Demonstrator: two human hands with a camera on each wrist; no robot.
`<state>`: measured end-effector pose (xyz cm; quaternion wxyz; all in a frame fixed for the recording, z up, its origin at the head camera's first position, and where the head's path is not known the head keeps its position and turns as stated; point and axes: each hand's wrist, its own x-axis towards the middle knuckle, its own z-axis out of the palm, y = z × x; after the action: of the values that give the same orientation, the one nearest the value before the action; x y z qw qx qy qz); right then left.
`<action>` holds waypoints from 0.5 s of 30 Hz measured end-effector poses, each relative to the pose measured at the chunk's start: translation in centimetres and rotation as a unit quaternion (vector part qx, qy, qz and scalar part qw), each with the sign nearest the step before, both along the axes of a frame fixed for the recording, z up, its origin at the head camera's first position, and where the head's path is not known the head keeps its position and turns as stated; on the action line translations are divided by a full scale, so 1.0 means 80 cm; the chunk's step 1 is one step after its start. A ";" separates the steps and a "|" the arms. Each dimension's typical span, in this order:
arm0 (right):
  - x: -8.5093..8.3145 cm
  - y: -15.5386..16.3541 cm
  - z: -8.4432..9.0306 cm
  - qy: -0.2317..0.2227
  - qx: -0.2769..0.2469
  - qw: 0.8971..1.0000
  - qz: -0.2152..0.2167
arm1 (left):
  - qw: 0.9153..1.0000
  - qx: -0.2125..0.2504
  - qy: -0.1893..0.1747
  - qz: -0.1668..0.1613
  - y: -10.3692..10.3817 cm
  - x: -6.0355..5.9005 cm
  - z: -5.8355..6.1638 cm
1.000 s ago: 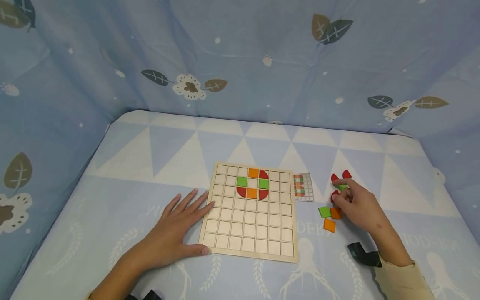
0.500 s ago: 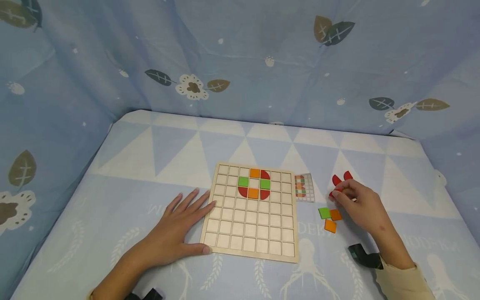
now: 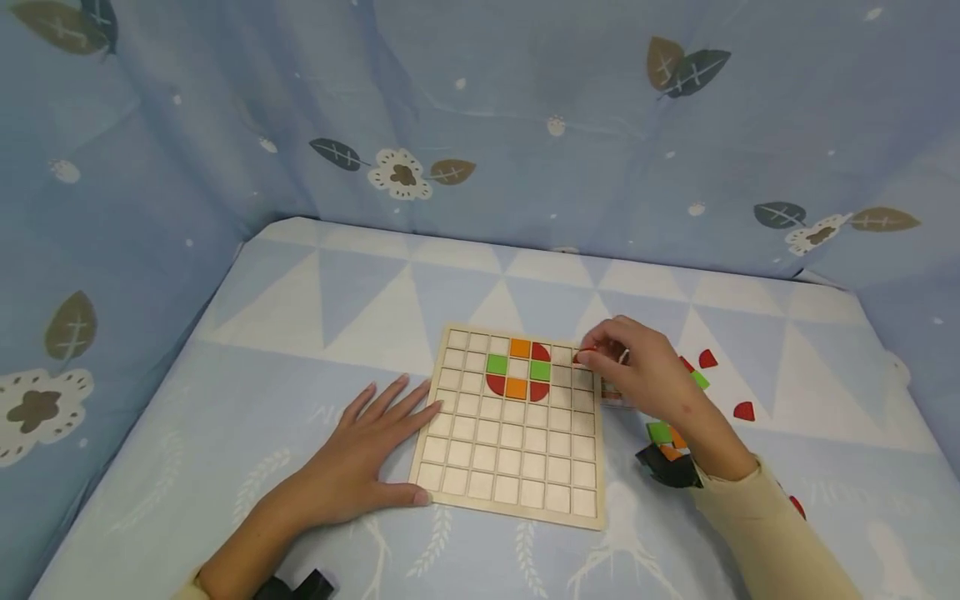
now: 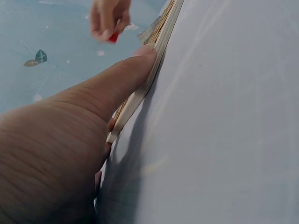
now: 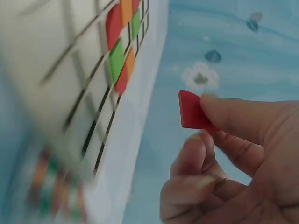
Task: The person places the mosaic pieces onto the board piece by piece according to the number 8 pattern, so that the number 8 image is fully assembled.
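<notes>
Red piece: a small flat red tile (image 5: 190,111) is pinched in the right hand (image 3: 645,377), up over the far right corner of the wooden grid board (image 3: 516,492), just clear of its surface.
Handling: it looks thin, stiff and very light, with a smooth face, so I judge it could slip or flip if squeezed off-centre; the edges are the place to take it, and that is where the thumb and forefinger have it.
Right fingers: narrow pinch on one end of the tile, most of the piece sticking out free in the right wrist view; the other fingers (image 5: 194,186) are curled loosely underneath.
Right arm: reaching in from the near right, sleeve (image 3: 757,533) low over the cloth, wrist bent so the fingertips point left toward the board.
Left hand: the left hand (image 3: 360,462) lies flat on the cloth at the board's near left corner, fingers straight and spread, thumb along the near edge, holding nothing.
Board: orange, green and red pieces (image 3: 519,367) already fill a small cluster in the far middle cells.
Spare pieces: loose red tiles (image 3: 744,411) and a green one (image 3: 658,432) lie on the cloth to the right, with a pattern card partly hidden behind the right hand.
</notes>
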<state>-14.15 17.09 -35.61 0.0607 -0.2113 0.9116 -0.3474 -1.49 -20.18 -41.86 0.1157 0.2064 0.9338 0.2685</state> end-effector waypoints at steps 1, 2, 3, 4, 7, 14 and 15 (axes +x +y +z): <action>-0.007 -0.011 0.000 -0.002 -0.004 1.000 0.016 | 1.000 0.001 0.001 -0.001 0.000 0.000 0.000; -0.014 -0.020 -0.001 -0.003 -0.007 0.999 0.032 | 1.000 0.003 0.001 -0.002 0.000 -0.001 0.000; -0.021 -0.030 -0.002 -0.009 -0.011 0.999 0.047 | 1.000 0.004 0.002 -0.004 0.001 -0.001 0.000; -0.028 -0.038 -0.003 -0.019 -0.013 0.998 0.056 | 1.000 0.005 0.002 -0.006 0.001 -0.002 0.000; -0.044 -0.062 -0.009 -0.048 -0.011 0.996 0.075 | 1.000 0.009 0.001 -0.010 0.001 -0.002 0.000; -0.062 -0.107 -0.015 -0.070 0.025 0.992 0.104 | 1.000 0.007 -0.005 -0.008 -0.002 -0.002 -0.001; -0.063 -0.112 -0.015 -0.065 0.031 0.991 0.110 | 1.000 0.008 -0.006 -0.007 -0.003 -0.002 -0.001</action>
<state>-19.21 8.10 -36.82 0.1639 -0.2858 0.8872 -0.3229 -1.61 -20.38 -41.92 0.1215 0.2123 0.9295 0.2761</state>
